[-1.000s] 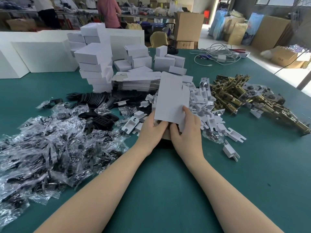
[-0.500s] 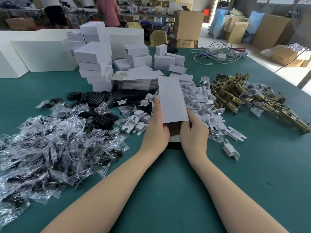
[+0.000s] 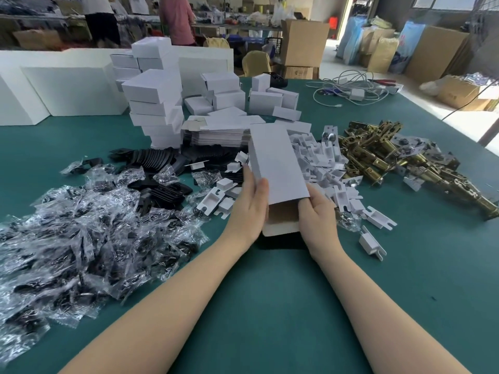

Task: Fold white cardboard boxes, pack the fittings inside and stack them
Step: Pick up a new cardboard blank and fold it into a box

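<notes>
Two bare hands on a half-formed white cardboard box (image 3: 278, 168), held just above a green tabletop (image 3: 270, 306) at centre, open brown-lined end toward the near edge. Left hand (image 3: 249, 209) wrapped along the box's left side, thumb over the top panel; right hand (image 3: 317, 220) gripping the right near corner, fingers curled around the edge. Far end of the box angled up over a heap of white plastic fittings (image 3: 318, 163) spread just right of centre. Beyond those, to the right, a pile of brass latch parts (image 3: 399, 160) reaching toward the right edge. At near left, a large mound of small clear bags (image 3: 81, 238) with dark contents; just beyond it, rows of black plates (image 3: 159, 163). Behind the box, a low stack of flat unfolded cartons (image 3: 216, 133). To the far left of that, a leaning tower of finished white boxes (image 3: 155, 103), with more finished boxes scattered at far centre. Large white panels (image 3: 67, 87) standing along the far left edge. A tangle of white cable (image 3: 351, 90) at far right. Brown shipping cartons (image 3: 305, 41) and two standing people in the background, past the tabletop.
</notes>
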### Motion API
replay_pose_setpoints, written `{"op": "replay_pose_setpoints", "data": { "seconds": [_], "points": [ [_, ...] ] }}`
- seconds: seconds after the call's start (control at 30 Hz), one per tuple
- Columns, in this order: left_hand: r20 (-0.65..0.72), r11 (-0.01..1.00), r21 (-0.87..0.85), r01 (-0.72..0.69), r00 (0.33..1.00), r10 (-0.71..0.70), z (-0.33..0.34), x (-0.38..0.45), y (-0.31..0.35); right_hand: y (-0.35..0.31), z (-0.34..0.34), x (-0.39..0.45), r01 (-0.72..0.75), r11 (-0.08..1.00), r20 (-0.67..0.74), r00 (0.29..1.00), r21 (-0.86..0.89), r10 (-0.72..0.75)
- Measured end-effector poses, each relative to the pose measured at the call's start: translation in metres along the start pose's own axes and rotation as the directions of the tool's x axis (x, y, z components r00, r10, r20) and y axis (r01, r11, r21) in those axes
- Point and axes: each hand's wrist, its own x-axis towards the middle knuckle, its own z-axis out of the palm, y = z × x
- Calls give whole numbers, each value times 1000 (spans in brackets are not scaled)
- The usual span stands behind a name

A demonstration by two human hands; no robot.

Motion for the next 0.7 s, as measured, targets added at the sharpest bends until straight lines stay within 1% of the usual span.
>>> {"op": "replay_pose_setpoints", "data": {
  "seconds": [0.07, 0.13, 0.17, 0.23, 0.3, 0.33, 0.37, 0.4, 0.47, 0.53, 0.6, 0.7],
  "points": [
    [13, 974, -193, 115, 993, -114, -9, 9, -2, 2, 2, -1, -15, 1000, 68, 998, 15, 14],
    [24, 882, -403, 245, 966, -258, -16, 15, -3, 2, 1, -1, 1, 1000, 162, 987, -5, 0],
    [25, 832, -478, 282, 951, -309, -20, 16, -3, 2, 0, -1, 16, 1000, 240, 971, -19, -11],
    [39, 753, -575, 319, 930, -365, -27, 17, -6, 2, -4, -1, 19, 999, 394, 919, -28, -6],
    [72, 700, -639, 319, 931, -358, -30, 16, -6, 0, -8, 1, -33, 999, 471, 881, -17, 37],
    [78, 703, -635, 321, 932, -355, -30, 17, -6, -1, -9, 2, -87, 996, 467, 882, 27, 65],
    [75, 723, -612, 321, 934, -350, -29, 17, -7, -1, -10, 3, -141, 987, 432, 897, 72, 97],
    [70, 753, -579, 311, 940, -335, -26, 16, -7, -2, -9, 4, -179, 980, 364, 922, 92, 134],
    [69, 819, -500, 280, 956, -285, -20, 15, -8, -2, -6, 5, -202, 979, 192, 963, 39, 191],
    [73, 875, -415, 250, 968, -242, -16, 13, -9, 0, -3, 5, -207, 978, 79, 976, 37, 204],
    [78, 902, -361, 237, 971, -224, -15, 12, -7, 1, -3, 6, -211, 975, 52, 977, 76, 207],
    [82, 915, -313, 255, 967, -241, -16, 12, -3, 1, -5, 7, -204, 977, 48, 978, 59, 201]
  ]
}}
